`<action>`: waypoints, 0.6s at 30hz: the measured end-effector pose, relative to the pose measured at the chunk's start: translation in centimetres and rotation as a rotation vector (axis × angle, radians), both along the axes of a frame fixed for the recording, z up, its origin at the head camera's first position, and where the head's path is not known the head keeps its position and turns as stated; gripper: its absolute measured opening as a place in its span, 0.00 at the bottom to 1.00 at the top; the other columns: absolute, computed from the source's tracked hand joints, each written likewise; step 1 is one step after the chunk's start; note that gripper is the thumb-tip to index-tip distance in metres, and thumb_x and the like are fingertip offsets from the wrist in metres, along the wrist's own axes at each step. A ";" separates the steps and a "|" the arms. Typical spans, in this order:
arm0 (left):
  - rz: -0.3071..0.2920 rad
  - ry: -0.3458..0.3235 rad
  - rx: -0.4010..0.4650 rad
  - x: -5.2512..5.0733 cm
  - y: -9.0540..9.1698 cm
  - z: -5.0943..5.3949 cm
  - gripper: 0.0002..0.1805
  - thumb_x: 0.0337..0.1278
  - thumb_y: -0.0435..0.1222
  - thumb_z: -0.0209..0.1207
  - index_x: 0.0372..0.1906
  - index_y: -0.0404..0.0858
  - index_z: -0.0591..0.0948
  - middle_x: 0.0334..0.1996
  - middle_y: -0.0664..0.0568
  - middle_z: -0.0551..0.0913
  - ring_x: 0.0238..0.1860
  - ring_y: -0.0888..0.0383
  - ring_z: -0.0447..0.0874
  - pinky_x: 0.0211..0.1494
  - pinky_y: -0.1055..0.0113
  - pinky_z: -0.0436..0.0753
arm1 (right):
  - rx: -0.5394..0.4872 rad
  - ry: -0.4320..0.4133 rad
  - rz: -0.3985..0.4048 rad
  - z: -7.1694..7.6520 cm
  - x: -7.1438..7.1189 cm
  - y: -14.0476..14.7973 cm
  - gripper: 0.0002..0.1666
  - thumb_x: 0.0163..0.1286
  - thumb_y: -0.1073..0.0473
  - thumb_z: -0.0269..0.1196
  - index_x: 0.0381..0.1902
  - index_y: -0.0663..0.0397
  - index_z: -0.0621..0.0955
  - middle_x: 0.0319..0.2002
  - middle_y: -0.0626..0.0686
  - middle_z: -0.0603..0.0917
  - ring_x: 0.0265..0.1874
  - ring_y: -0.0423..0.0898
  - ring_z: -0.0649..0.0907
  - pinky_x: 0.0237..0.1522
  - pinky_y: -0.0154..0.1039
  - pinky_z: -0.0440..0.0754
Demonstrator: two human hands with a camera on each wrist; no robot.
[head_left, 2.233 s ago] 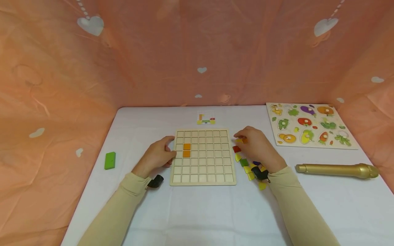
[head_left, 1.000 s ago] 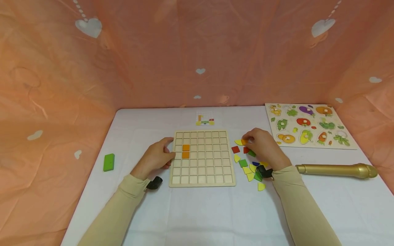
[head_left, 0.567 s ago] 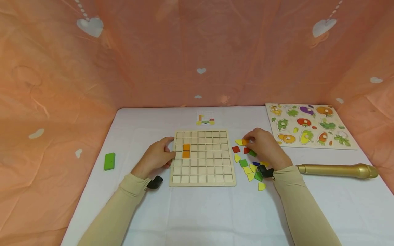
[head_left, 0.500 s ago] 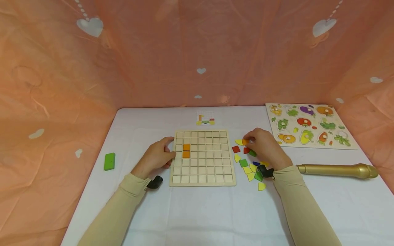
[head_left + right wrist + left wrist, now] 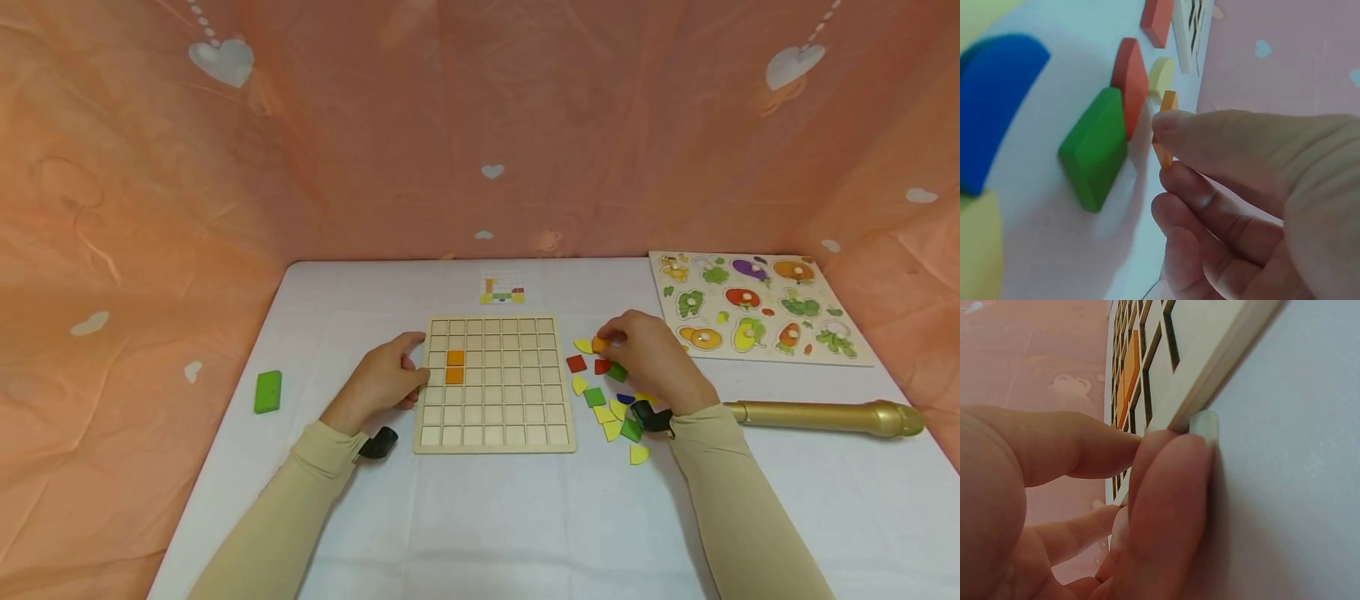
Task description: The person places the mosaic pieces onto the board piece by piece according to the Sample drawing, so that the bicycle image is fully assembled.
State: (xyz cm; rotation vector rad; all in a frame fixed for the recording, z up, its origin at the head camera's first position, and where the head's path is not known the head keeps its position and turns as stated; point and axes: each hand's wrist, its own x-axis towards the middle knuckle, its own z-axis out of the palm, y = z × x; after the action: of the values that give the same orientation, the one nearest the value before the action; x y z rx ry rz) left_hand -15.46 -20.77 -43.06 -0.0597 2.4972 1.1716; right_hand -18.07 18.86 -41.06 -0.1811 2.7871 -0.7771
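Board (image 5: 493, 396), pale and gridded, lies flat on the table (image 5: 480, 517) between the two hands, probably so that either can get at it. The left hand (image 5: 378, 383) grips its left edge, a hold that seems meant to stop it sliding. Two orange squares (image 5: 454, 376) sit in neighbouring cells of its second column from the left. A small patterned card (image 5: 502, 288) lies just beyond the far edge, likely for easy viewing. Loose pieces (image 5: 603, 414) are spread off the board's right edge, presumably handy for the right hand (image 5: 652, 358). That hand pinches an orange piece (image 5: 1165, 153), which sits at its tip on the side toward the board, just beside a yellow piece (image 5: 582, 346). A red piece (image 5: 602, 367) and a green piece (image 5: 617, 372) lie close by on the near side. Whether the pinched piece touches the table, I cannot tell.
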 end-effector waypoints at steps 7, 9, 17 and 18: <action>0.000 0.007 -0.015 0.1 -0.1 0.1 0.38 0.73 0.36 0.64 0.83 0.42 0.66 0.40 0.44 0.80 0.26 0.55 0.86 0.32 0.65 0.89 | -0.014 0.029 0.039 0.3 0.1 -1.3 0.16 0.77 0.58 0.69 0.58 0.58 0.88 0.55 0.58 0.85 0.51 0.56 0.82 0.59 0.54 0.85; 0.003 0.005 -0.012 0.1 -0.1 0.2 0.38 0.73 0.36 0.64 0.83 0.42 0.66 0.41 0.44 0.80 0.26 0.55 0.86 0.33 0.65 0.89 | -0.016 0.043 0.059 0.3 0.1 -2.0 0.15 0.77 0.58 0.68 0.57 0.58 0.89 0.53 0.58 0.86 0.49 0.55 0.83 0.56 0.53 0.85; 0.006 0.005 0.001 0.1 0.1 0.2 0.38 0.73 0.36 0.64 0.83 0.42 0.66 0.41 0.44 0.80 0.27 0.55 0.86 0.33 0.66 0.89 | -0.054 0.130 0.190 -0.5 1.1 -5.5 0.12 0.72 0.58 0.74 0.49 0.57 0.90 0.45 0.54 0.87 0.43 0.50 0.85 0.52 0.50 0.86; 0.004 0.008 0.000 0.1 0.1 0.1 0.37 0.73 0.36 0.63 0.83 0.42 0.66 0.41 0.44 0.80 0.27 0.55 0.86 0.33 0.66 0.89 | -0.054 0.138 0.202 -0.5 1.2 -6.1 0.11 0.71 0.58 0.75 0.48 0.57 0.91 0.45 0.54 0.88 0.43 0.50 0.85 0.52 0.49 0.86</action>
State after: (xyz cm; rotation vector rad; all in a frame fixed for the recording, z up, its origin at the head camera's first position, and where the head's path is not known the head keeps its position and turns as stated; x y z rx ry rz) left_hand -15.38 -20.71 -42.93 -0.0605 2.5052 1.1755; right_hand -16.91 12.77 -41.58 -0.5366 2.8173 -0.8173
